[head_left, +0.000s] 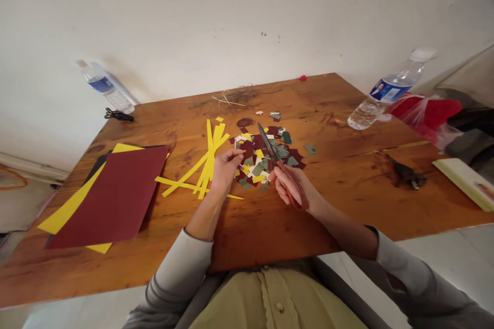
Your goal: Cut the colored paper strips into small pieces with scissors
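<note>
My right hand (287,187) is wrapped round the reddish-brown handles of a pair of scissors (268,143), whose dark blades point up and away over a heap of cut paper pieces (266,157). The heap mixes maroon, grey-green, white and yellow bits. At its left edge my left hand (227,167) is closed in a pinch; whatever lies between the fingertips is too small to make out. Several long yellow paper strips (208,159) lie crossed just left of that hand. Farther left, a maroon sheet (116,195) overlaps yellow sheets (77,205) and a dark one.
A water bottle (389,90) stands at the right, near a red item in clear plastic (428,113). Another bottle (104,87) and a black clip (119,115) are at the far left. A dark object (407,172) and a pale box (463,182) lie right. Thin twigs (235,96) lie at the back.
</note>
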A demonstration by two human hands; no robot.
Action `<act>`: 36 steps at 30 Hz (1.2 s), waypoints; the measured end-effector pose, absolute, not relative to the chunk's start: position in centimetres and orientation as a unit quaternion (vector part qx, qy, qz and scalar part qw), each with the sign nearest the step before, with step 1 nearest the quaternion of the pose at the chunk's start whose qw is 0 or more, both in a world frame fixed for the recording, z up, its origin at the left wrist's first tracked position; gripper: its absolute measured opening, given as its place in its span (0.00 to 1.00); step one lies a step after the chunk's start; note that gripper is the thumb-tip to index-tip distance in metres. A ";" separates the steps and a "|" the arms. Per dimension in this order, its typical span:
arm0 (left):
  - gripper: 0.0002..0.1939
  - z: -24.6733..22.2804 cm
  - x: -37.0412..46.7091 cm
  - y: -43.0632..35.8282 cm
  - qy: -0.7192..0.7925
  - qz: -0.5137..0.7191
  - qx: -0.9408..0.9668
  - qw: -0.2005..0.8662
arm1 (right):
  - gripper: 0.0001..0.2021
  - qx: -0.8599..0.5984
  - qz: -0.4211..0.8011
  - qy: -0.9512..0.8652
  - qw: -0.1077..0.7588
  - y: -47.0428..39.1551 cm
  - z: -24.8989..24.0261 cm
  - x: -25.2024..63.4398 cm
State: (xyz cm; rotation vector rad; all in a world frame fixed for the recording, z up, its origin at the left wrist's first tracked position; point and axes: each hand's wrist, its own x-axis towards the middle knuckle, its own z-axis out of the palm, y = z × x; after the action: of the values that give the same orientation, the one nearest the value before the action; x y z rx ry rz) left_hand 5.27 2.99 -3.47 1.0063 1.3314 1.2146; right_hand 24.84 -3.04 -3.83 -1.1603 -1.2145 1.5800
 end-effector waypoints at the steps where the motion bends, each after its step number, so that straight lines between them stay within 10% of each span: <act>1: 0.04 -3.6 5.2 3.1 0.561 0.495 0.429 0.506 | 0.24 -0.461 0.620 -0.479 0.417 -3.0 -3.8 24.9; 15: 0.06 -4.1 7.3 7.4 0.680 0.235 0.684 0.120 | 0.28 -0.482 0.613 -0.461 0.424 -2.4 -3.7 24.8; 27: 0.06 -1.9 6.1 4.5 0.504 0.576 0.308 0.565 | 0.24 -0.461 0.633 -0.469 0.407 -2.9 -3.4 24.7; 36: 0.11 0.7 6.2 2.6 0.408 0.681 0.247 0.556 | 0.21 -0.436 0.627 -0.535 0.362 -3.5 -4.1 25.1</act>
State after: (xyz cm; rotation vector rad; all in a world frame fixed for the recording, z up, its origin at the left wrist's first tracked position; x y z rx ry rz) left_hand 6.23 2.57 0.66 0.5824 0.9642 1.6069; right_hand 25.06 -3.51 -4.13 -1.1225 -1.3773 1.6161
